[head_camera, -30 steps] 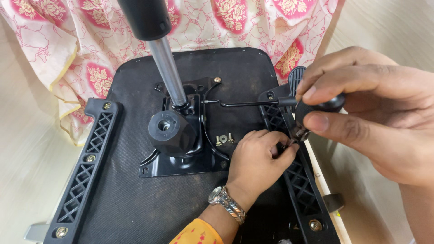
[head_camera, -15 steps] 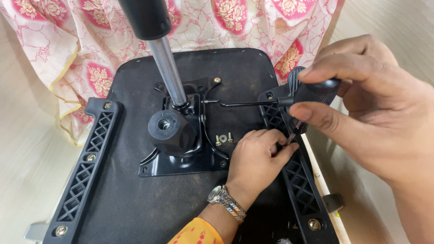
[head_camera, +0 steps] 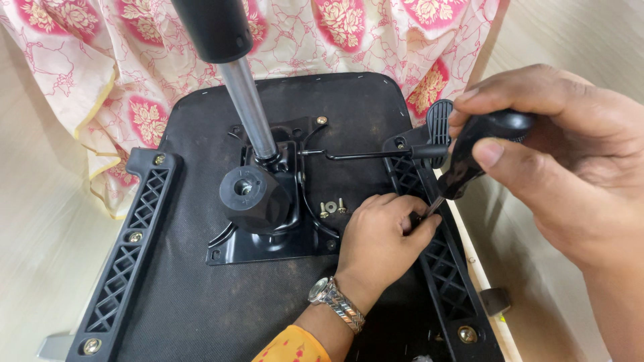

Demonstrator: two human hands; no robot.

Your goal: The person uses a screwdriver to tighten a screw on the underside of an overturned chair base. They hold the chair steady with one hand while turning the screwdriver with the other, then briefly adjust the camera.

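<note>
From the head camera you look down at the underside of a black chair seat (head_camera: 201, 302) that lies upside down on a flowered cloth (head_camera: 100, 74).

Your right hand (head_camera: 570, 174) is curled tight around the black handle of a screwdriver (head_camera: 473, 157). Your thumb lies along the handle and your fingers wrap over its top. The thin metal tip points down and to the left, at the right armrest bracket (head_camera: 443, 268), a black bar with a criss-cross pattern that runs along the right edge of the seat.

Your left hand (head_camera: 382, 238) rests on the seat just beside that bracket. Its fingers are bent and pinched together right at the tip of the screwdriver. You cannot tell what they are pinching, because it is too small to see. There is a silver watch (head_camera: 335, 302) on that wrist.

In the middle of the seat is a black metal plate (head_camera: 268, 241) with a round black knob (head_camera: 251, 194) and a shiny metal pole (head_camera: 248, 107) that sticks up toward you. Two loose screws (head_camera: 332, 208) lie on the seat near your left hand. A thin lever (head_camera: 376, 154) reaches from the plate out to the right. The left armrest bracket (head_camera: 127, 255) runs along the other edge.
</note>
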